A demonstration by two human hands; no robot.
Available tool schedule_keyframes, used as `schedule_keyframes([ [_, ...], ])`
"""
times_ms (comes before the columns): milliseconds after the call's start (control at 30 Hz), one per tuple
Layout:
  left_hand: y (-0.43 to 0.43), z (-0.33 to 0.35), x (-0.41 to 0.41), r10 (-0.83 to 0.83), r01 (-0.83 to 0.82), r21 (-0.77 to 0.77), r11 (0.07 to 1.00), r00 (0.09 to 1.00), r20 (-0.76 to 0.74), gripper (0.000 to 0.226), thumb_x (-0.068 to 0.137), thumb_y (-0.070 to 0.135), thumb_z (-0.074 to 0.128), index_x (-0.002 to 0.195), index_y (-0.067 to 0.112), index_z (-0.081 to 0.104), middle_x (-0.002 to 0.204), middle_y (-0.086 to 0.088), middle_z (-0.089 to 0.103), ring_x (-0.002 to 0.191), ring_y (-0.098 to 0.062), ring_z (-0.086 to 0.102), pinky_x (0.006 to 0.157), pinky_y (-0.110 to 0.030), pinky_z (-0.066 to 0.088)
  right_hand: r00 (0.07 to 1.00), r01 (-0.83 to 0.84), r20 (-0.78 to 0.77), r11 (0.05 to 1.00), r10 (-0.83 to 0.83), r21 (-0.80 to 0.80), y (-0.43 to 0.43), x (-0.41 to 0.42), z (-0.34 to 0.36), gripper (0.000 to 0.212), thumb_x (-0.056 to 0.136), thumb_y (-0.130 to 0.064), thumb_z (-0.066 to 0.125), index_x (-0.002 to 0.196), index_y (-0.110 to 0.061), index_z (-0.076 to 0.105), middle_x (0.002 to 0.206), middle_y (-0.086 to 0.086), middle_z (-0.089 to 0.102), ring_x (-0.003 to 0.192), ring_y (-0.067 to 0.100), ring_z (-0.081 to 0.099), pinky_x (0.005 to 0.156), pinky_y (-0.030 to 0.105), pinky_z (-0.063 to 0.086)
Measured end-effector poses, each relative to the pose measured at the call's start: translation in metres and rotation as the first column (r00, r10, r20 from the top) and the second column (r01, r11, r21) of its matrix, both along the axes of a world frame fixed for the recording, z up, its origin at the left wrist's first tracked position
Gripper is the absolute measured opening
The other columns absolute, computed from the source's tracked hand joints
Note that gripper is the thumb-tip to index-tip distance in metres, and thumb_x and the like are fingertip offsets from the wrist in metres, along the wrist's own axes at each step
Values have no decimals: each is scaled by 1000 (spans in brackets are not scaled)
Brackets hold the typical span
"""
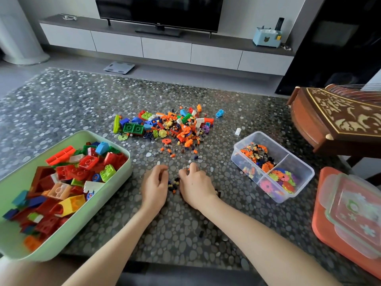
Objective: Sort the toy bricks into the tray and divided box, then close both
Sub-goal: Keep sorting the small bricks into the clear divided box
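A mixed pile of toy bricks lies in the middle of the pebble-patterned table. The green tray on the left holds large bricks. To the right, the clear divided box has tiny bricks in one compartment and flower discs in another. My left hand and my right hand sit side by side near the front, fingers curled, cupping a small heap of tiny bricks between them. The right fingertips pinch a few pieces.
An orange-red lid with a clear lid on it lies at the right edge. A carved wooden instrument juts in at the back right. A loose blue brick and white brick lie beside the pile.
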State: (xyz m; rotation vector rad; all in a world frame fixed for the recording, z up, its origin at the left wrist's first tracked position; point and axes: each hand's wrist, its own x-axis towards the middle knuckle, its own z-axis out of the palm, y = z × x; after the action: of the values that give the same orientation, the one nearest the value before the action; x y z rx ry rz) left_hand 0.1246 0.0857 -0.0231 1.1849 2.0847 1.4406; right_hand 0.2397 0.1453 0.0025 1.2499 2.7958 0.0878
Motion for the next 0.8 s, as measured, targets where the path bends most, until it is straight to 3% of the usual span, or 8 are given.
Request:
schedule_keyframes([
  [200,-2,4,-1,8,-8,3,1000,999,-41,14,94,13,51,102,12,63,91,4,63,82,-10,57,69,-17,42,988,154,-21,988,-154,-12,-5,-6,-1,31,94,-13,45,123,-7,35,124,22,37,85,27,56,58,28,39],
  [367,-2,6,1,15,-15,-5,1000,998,-57,10,93,12,53,95,13,63,85,4,62,78,-7,55,65,-13,39,980,183,-72,983,-183,-3,-12,12,-5,30,100,-26,40,126,-12,38,117,17,43,88,30,56,58,29,40],
  [533,-3,6,1,14,-15,-18,1000,995,-95,9,93,13,53,94,13,62,84,5,60,77,-8,54,63,-13,37,982,176,-67,984,-176,-13,-18,14,-1,28,95,-12,42,123,-12,39,115,16,44,85,27,56,58,28,40],
  [633,-1,5,2,-7,2,-27,1000,978,-206,9,92,10,54,93,10,63,83,4,59,78,-11,52,63,-16,34,973,223,-49,974,-225,-37,-17,6,1,29,96,-8,41,124,-10,36,116,17,43,74,23,55,57,27,41],
  [800,2,-3,3,-92,57,-93,994,898,-431,14,90,8,56,100,5,66,92,-7,65,87,-25,57,73,-26,37,940,334,-44,939,-339,-86,-9,-2,3,24,97,-10,39,121,-11,36,119,18,44,83,23,59,58,27,40],
])
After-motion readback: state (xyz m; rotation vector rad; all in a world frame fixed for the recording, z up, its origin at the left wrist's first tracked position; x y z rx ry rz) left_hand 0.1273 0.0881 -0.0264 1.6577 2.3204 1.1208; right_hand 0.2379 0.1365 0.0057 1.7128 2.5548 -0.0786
